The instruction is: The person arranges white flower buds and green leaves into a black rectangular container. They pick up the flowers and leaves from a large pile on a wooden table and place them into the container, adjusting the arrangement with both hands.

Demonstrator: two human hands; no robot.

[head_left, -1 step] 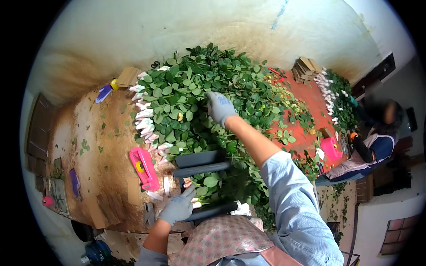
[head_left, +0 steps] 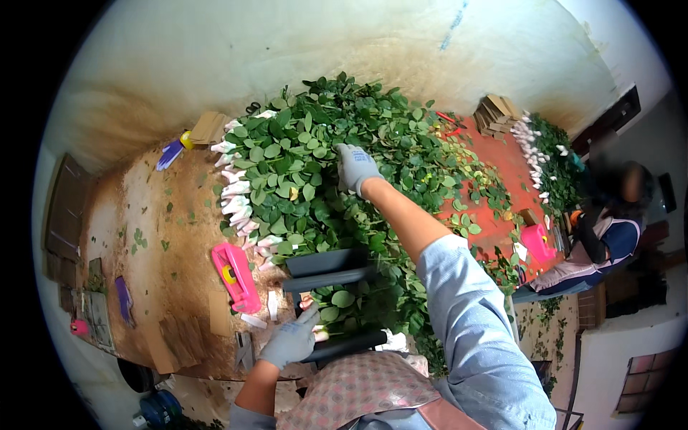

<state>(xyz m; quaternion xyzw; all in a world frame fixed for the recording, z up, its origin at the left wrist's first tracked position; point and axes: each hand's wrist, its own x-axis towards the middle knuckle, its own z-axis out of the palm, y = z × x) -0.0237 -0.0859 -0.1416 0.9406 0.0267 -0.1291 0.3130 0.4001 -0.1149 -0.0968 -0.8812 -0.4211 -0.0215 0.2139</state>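
My left hand [head_left: 290,340], in a grey glove, rests at the left side of a black padded rack [head_left: 326,279]. Its fingers are stretched out beside a few pale flower heads [head_left: 320,335] in the rack, whose leafy stems [head_left: 340,297] lie between the bars. Farther off, my right hand [head_left: 357,169], also grey-gloved, reaches over a large pile of leafy rose stems [head_left: 301,150]. Its fingers are curled among the leaves; what they hold, if anything, is hidden. White-wrapped rose heads [head_left: 236,190] line the pile's left edge.
A pink tape dispenser [head_left: 236,277] and cardboard pieces [head_left: 175,340] lie on the brown tabletop [head_left: 143,236]. Purple gloves [head_left: 170,154] lie at the far left. Red-handled cutters [head_left: 449,122] are behind the pile. At right, another person [head_left: 609,236] stands by more roses [head_left: 552,161].
The whole view has shifted slightly. My right hand is a little farther out over the leaves. My left hand stays by the rack.
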